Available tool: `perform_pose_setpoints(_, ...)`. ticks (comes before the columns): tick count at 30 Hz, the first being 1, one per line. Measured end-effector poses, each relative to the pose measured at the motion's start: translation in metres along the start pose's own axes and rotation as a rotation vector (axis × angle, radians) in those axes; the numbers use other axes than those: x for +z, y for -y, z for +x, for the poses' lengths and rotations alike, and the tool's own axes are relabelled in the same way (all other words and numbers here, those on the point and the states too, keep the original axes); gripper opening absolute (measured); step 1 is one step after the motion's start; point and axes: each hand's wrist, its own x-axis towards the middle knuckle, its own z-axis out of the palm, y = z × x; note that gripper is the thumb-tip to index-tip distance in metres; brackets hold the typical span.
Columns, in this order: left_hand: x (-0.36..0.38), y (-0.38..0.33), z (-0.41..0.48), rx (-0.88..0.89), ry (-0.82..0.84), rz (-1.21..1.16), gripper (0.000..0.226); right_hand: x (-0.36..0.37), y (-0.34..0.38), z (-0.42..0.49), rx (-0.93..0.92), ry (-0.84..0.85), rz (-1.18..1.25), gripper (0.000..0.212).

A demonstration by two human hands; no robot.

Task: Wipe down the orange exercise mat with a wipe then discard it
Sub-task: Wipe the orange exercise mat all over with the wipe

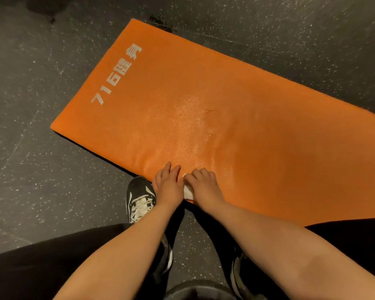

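Two bare forearms reach forward over black trousers (52, 265) to the near long edge of the orange exercise mat (236, 100), which lies flat on the dark speckled floor (30, 131). The left hand (168, 186) rests on the mat with fingers straight and slightly spread, holding nothing. Just beside it, touching, the right hand (204, 185) curls its fingers over a crumpled white wipe (188, 193), pressing it onto the mat's edge. A damp sheen (188, 126) shows beyond the hands. White lettering (115, 76) marks the mat's far end. A black shoe (140, 200) stands beside the mat.
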Motion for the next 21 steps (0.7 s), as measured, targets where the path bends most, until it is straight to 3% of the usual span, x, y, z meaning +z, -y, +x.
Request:
perform_pose_setpoints(3,0.000,0.001,-0.001,0.014,-0.013,-0.019,0.041,-0.002,-0.018,0.024,0.074,-0.018,-0.038,0.019)
perform_pose_setpoints(9,-0.004,0.005,-0.012,0.042,-0.011,-0.049,0.052,-0.007,-0.016,0.039,0.325,-0.051,-0.015,0.030)
perform_pose_setpoints(16,-0.005,-0.001,-0.027,-0.107,-0.057,0.006,0.046,0.007,-0.007,0.011,0.010,0.167,0.004,0.047)
perform_pose_setpoints(21,-0.010,-0.008,-0.029,-0.166,0.001,-0.061,0.046,-0.014,-0.024,0.035,0.304,0.191,-0.067,0.077)
